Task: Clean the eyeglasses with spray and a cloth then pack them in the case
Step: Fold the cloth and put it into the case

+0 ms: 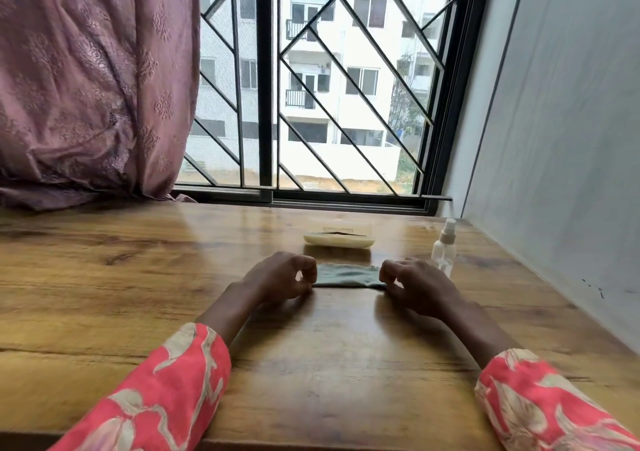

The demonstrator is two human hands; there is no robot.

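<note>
A small grey-green cloth point(346, 276) lies folded on the wooden table point(138, 277), stretched between my two hands. My left hand point(280, 277) pinches its left edge and my right hand point(415, 282) pinches its right edge. Just behind the cloth sits a cream eyeglass case point(338, 240) with its clear lid; a dark line inside looks like the eyeglasses, but I cannot tell for sure. A clear spray bottle point(444, 248) with a white nozzle stands upright to the right of the case, close behind my right hand.
A barred window point(311, 86) runs along the table's far edge. A mauve curtain point(86, 79) hangs at the left and rests on the tabletop. A grey wall point(554, 121) borders the table's right side.
</note>
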